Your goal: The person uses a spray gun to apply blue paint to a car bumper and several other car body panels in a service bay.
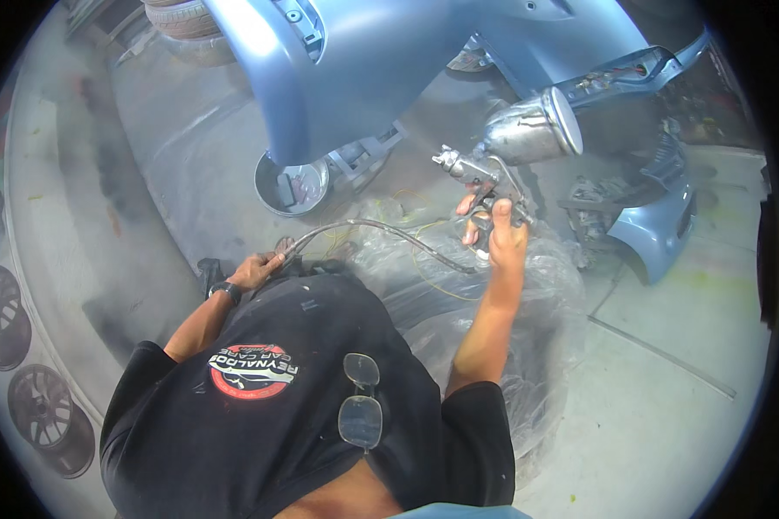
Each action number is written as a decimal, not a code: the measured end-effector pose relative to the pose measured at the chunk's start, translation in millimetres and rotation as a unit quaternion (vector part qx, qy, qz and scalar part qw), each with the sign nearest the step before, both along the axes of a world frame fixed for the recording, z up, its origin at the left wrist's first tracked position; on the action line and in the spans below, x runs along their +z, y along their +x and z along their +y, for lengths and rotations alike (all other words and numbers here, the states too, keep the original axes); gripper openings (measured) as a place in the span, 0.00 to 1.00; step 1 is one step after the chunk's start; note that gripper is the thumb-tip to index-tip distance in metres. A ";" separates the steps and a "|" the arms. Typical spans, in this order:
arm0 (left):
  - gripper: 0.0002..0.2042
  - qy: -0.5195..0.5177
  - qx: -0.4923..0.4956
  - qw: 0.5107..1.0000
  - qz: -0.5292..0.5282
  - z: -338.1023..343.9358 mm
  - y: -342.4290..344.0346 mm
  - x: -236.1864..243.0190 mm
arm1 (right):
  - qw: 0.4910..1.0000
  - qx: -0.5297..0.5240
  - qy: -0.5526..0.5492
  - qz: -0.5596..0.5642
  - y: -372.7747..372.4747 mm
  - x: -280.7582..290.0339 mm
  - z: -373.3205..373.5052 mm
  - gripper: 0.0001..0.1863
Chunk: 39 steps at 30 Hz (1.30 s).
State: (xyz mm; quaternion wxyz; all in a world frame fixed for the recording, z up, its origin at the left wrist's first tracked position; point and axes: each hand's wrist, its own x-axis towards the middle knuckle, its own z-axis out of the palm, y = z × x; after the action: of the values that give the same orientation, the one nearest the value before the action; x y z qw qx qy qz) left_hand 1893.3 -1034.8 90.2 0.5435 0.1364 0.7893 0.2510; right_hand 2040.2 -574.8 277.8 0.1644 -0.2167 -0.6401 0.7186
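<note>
My right hand is wrapped round the handle of a metal spray gun, held out in front of me. A silver paint cup sits on the gun, tilted to the right. The nozzle points toward the upper left, where a light blue car body panel hangs close by, apart from the gun. A dark air hose arches from near the gun's handle across to my left hand, whose fingers are closed on it. The trigger is partly hidden by my right fingers.
Below the panel stands a round bucket. Clear plastic sheeting covers the floor ahead of me. Another blue panel lies at the right. Several dark wheels line the left, and tires are stacked at the far left.
</note>
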 end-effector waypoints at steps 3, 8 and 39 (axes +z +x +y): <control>0.29 -0.009 -0.023 1.000 0.014 11.4 -1.4 -0.1 | 0.993 -0.090 0.018 -0.080 -14.7 5.0 31.3 0.32; 0.28 0.099 0.037 0.994 -0.031 29.3 1.2 -14.8 | 0.953 -0.278 0.041 -0.114 -38.6 5.5 77.3 0.30; 0.30 0.117 0.025 0.992 -0.041 46.4 0.1 -4.5 | 0.934 -0.261 -0.112 -0.217 -82.8 -62.3 206.1 0.32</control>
State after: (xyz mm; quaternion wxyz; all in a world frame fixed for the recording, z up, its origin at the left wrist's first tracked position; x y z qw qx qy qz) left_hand 1893.4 -988.4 85.8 0.5494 0.1691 0.7347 0.3602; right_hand 1957.4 -368.7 215.5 0.1784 -0.5439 -0.4966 0.6525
